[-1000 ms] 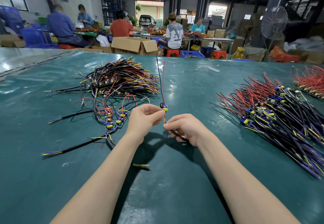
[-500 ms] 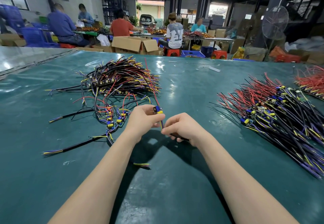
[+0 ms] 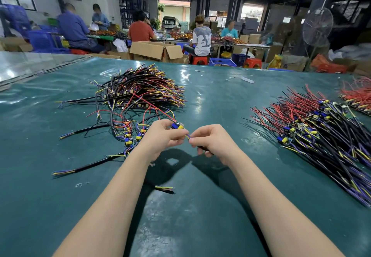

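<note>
Blue-and-yellow component (image 3: 177, 126) on a wire lead sits gripped in the left hand (image 3: 163, 135); the right hand (image 3: 211, 140) pinches its black cable (image 3: 202, 148) above the desk (image 3: 200, 206).

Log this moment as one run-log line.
left hand: holds module | right hand: pinches leads | site: above green table, between left pile and right pile
</note>
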Action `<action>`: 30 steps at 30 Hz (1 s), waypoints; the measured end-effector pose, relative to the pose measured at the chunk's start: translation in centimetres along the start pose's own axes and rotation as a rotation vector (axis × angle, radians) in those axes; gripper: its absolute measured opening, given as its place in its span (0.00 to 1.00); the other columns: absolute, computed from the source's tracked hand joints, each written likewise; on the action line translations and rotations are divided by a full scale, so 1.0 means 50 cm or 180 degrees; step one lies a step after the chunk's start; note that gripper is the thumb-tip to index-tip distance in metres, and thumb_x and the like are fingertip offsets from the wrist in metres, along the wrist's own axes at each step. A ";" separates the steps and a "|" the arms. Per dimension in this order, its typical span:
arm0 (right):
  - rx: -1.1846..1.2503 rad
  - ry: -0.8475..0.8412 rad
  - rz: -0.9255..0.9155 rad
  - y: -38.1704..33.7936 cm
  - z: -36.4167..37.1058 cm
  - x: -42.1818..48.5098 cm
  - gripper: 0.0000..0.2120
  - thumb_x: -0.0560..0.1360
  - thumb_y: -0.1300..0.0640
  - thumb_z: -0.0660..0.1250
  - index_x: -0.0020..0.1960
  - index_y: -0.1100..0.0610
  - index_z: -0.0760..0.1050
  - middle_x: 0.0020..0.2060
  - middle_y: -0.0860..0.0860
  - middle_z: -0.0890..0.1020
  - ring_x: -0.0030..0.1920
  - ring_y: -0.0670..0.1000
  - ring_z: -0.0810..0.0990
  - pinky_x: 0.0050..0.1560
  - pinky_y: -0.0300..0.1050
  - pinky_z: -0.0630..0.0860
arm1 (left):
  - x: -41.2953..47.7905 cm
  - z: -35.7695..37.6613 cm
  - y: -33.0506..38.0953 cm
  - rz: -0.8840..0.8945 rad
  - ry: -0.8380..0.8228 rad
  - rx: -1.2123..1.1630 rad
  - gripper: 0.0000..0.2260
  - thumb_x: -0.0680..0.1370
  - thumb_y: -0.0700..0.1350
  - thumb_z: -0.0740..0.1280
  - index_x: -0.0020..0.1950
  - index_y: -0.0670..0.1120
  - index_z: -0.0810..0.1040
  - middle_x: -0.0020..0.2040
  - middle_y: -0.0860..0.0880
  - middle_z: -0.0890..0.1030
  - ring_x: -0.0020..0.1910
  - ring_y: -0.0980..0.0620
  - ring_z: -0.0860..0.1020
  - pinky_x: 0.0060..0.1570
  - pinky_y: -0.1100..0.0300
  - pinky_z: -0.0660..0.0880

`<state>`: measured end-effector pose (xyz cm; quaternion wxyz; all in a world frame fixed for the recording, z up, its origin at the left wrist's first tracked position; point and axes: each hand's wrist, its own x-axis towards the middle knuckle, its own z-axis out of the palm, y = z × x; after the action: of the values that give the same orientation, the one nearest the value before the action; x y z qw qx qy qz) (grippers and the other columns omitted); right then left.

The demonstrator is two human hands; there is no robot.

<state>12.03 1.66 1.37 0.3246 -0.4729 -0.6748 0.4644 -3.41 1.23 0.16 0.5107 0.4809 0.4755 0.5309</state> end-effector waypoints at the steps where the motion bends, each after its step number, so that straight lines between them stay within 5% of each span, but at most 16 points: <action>1: 0.0059 0.0006 0.0033 0.000 -0.003 0.000 0.09 0.71 0.66 0.68 0.34 0.56 0.76 0.27 0.51 0.75 0.20 0.43 0.71 0.20 0.32 0.60 | 0.000 -0.003 0.002 -0.0059 -0.0090 -0.0091 0.07 0.73 0.30 0.67 0.40 0.41 0.74 0.37 0.45 0.80 0.30 0.58 0.80 0.32 0.68 0.76; 9: 0.0263 -0.0316 0.0002 -0.005 -0.015 0.001 0.10 0.73 0.67 0.65 0.35 0.57 0.76 0.20 0.45 0.70 0.19 0.42 0.63 0.20 0.32 0.56 | -0.012 -0.015 0.019 -0.0535 -0.0517 -0.0461 0.10 0.74 0.27 0.61 0.41 0.42 0.71 0.31 0.46 0.82 0.25 0.56 0.77 0.26 0.67 0.75; 20: 0.0036 -0.0341 -0.0164 0.003 -0.005 -0.001 0.11 0.74 0.64 0.65 0.34 0.56 0.76 0.19 0.43 0.69 0.19 0.43 0.63 0.20 0.31 0.56 | -0.004 0.002 -0.005 -0.0404 -0.0233 -0.0126 0.14 0.74 0.34 0.67 0.33 0.47 0.68 0.23 0.54 0.75 0.22 0.60 0.73 0.23 0.70 0.69; 26: 0.0581 -0.0479 -0.0366 0.007 -0.010 0.001 0.12 0.74 0.67 0.64 0.33 0.59 0.74 0.18 0.46 0.67 0.18 0.44 0.62 0.20 0.32 0.55 | -0.009 0.006 -0.006 0.0265 -0.0234 -0.0043 0.12 0.73 0.30 0.67 0.37 0.44 0.69 0.23 0.53 0.73 0.23 0.58 0.73 0.26 0.67 0.72; 30: 0.0604 -0.0684 -0.0360 0.008 -0.007 0.001 0.12 0.74 0.67 0.64 0.32 0.59 0.74 0.18 0.46 0.69 0.19 0.44 0.64 0.20 0.32 0.57 | -0.010 -0.008 -0.005 0.0100 -0.0474 -0.0025 0.10 0.74 0.32 0.66 0.40 0.45 0.70 0.25 0.53 0.75 0.23 0.59 0.73 0.24 0.68 0.70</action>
<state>12.44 1.89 1.11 0.3194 -0.3489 -0.6843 0.5550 -3.77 0.74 -0.16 0.5381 0.5245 0.4265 0.5034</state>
